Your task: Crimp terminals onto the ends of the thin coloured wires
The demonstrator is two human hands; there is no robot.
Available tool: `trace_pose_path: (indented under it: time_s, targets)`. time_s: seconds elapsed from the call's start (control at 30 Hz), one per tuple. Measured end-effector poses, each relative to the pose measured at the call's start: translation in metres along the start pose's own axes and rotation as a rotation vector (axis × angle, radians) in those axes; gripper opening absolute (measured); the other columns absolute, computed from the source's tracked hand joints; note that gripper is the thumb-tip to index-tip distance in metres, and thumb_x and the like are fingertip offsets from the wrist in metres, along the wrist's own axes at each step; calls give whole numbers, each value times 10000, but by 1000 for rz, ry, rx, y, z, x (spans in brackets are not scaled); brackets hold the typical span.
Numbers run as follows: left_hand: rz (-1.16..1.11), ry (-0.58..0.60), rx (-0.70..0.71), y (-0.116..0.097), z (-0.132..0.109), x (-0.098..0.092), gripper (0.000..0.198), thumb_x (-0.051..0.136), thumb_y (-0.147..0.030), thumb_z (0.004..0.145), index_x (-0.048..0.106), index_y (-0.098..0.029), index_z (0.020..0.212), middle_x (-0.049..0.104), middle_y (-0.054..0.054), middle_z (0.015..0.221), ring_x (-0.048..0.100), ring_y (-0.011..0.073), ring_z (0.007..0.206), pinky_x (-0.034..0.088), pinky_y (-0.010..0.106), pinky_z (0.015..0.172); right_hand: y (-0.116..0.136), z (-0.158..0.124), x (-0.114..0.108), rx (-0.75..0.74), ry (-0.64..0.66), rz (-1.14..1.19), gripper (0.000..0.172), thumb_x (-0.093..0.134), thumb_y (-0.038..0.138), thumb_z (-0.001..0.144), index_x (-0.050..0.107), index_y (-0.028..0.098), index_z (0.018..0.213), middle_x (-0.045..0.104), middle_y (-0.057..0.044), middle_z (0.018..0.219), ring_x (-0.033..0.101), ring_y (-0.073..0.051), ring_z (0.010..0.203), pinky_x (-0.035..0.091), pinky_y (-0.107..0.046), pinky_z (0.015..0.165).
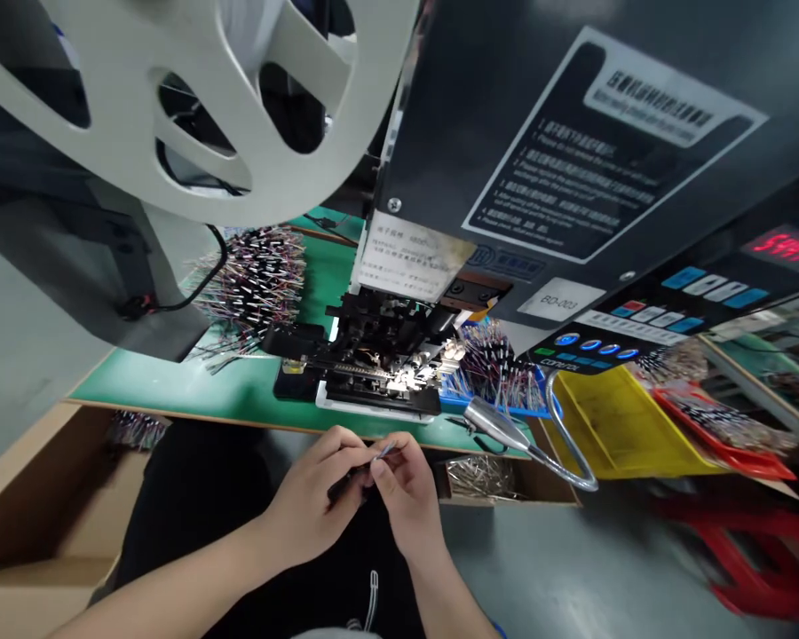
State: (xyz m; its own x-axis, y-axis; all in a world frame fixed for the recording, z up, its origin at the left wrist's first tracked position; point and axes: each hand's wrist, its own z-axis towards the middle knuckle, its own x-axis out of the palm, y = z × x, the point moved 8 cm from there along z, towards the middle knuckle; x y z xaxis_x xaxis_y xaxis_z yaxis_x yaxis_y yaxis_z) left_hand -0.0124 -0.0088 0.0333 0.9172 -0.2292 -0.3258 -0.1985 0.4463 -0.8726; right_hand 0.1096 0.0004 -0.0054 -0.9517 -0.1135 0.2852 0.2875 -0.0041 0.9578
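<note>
The bare right hand (409, 493) is pinching a thin, greyish, wire-like piece (386, 450) between thumb and forefinger, the fingertips nearly closed. The bare left hand (316, 497) is curling beside it, its fingertips meeting the right's (a dark patch is showing inside the curl; cannot tell whether it is a held item). The piece is sitting above the lap in black trousers (206, 497), near the front edge of the green, flat tabletop (193, 390). Beyond, a black metal mechanism (383, 333) is standing under bright light; dark, silver-tipped wires (257, 275) are lying heaped to its left
</note>
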Motion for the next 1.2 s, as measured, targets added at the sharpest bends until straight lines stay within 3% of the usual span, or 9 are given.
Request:
trace_pose_path:
  time_s: [0.13,0.2,0.3,0.47,0.63,0.83,0.93,1.07,1.2]
  targets:
    - [-103,-65,-65,11,10,-3,82,553,-204,941,634,-213,926,565,22,938,575,150,877,474,269,790,13,6,1,-48,-23,-167,115,688,261,873,581,222,887,517,22,839,486,-113,737,422,-209,663]
    - [-165,-73,-120,20,14,0,106,569,-262,941,626,-202,875,557,18,915,574,145,845,469,243,723,13,10,-1,-49,-37,-216,104,673,261,879,580,220,856,492,35,783,447,-107,685,393,-204,621]
    - [-198,-76,-174,30,17,4,159,570,-323,938,638,-196,870,528,27,940,567,151,856,456,224,657,12,14,-6,-58,-82,-309,99,643,277,896,586,213,846,500,34,750,438,-110,650,377,-211,590]
    - [-27,-22,-187,34,15,4,139,557,-280,936,677,-211,926,560,-4,788,563,142,725,423,242,647,16,18,-12,-127,-139,-435,141,616,269,902,576,197,788,509,24,725,465,-124,640,385,-231,587]
    - [2,-30,-212,39,14,1,116,559,-219,909,674,-206,918,680,-1,769,613,151,694,435,247,650,9,13,-14,-230,-217,-354,170,592,262,901,539,200,752,500,16,735,509,-136,659,424,-242,601]
    - [-85,-88,-229,43,16,2,136,543,-230,915,669,-200,955,695,-2,741,648,144,653,464,224,616,-17,15,-6,-103,-218,-156,117,601,323,897,546,226,863,495,24,775,472,-123,621,420,-218,540]
    - [23,-46,-221,39,18,6,146,544,-236,918,677,-214,973,677,-16,707,615,140,618,418,227,589,-7,23,-4,-143,-191,-157,112,636,310,875,571,224,906,509,15,797,480,-129,659,421,-221,569]
    - [51,56,-215,30,22,13,152,522,-248,931,662,-196,901,658,-12,695,592,146,613,398,238,588,12,30,-8,-201,-171,-153,206,621,256,881,505,206,718,452,37,687,416,-118,614,360,-222,560]
    - [-182,249,-308,22,33,21,202,538,-299,933,619,-167,804,644,0,688,615,149,602,421,225,551,29,32,1,-175,63,-126,253,666,296,849,509,197,677,437,34,676,409,-119,599,329,-234,544]
